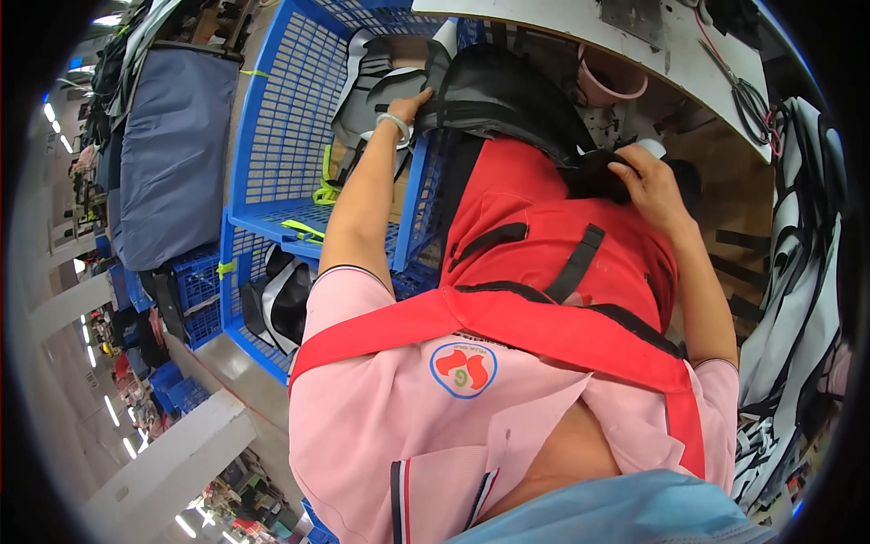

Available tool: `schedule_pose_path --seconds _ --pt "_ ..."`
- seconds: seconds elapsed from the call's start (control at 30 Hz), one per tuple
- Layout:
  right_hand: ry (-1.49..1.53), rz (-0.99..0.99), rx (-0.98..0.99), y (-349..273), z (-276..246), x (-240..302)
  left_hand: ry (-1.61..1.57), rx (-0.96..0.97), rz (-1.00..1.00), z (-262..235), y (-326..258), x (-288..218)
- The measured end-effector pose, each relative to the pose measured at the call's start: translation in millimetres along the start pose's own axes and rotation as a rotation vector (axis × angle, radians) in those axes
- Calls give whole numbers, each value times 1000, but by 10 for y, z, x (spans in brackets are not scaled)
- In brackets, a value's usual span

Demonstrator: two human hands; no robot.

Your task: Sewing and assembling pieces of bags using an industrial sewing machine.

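A black sewn fabric piece (498,95), curved and partly see-through in look, lies across my lap over the red apron (553,236). My left hand (410,109), with a pale bangle at the wrist, reaches over the blue crate and is closed on the piece's left end. At the other end, my right hand (651,186) has its fingers closed on a black edge. Grey and black fabric pieces (381,82) lie in the crate beside my left hand. The fingertips of both hands are partly hidden.
Stacked blue plastic crates (290,118) stand at my left, with neon-yellow straps (326,181) inside. A white worktable (544,23) runs ahead, holding black-handled scissors (750,102). Beneath it is a pink basket (612,83). Grey-white strips (797,272) hang at the right.
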State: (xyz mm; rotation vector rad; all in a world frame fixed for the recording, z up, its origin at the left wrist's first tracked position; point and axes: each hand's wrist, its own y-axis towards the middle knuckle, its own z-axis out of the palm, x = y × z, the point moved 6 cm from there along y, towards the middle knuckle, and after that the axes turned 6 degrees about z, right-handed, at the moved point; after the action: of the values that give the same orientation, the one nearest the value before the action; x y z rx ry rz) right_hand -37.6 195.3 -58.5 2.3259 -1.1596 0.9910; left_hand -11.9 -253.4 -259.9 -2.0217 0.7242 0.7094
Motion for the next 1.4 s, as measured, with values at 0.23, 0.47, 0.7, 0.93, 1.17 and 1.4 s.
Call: schedule_pose_path --seconds 0.23,0.47,0.7,0.93,1.17,1.4 --pt "-86 -98 50 -57 -729 711 111 -171 592 -8 -627 -406" --pt "-129 -189 -3 38 -881 804 579 -235 882 267 -1183 -697" --pt "-140 -158 192 -67 -618 813 203 155 818 257 -1457 -1220" --pt "-332 -579 147 -381 -1035 1747 -160 1057 642 812 -3501 -2722" --pt "-427 -575 97 -590 -1518 1880 77 1476 734 971 -3940 -3247" --pt "-338 -609 145 -536 -1124 1415 910 1137 1059 1089 -3630 -3207"
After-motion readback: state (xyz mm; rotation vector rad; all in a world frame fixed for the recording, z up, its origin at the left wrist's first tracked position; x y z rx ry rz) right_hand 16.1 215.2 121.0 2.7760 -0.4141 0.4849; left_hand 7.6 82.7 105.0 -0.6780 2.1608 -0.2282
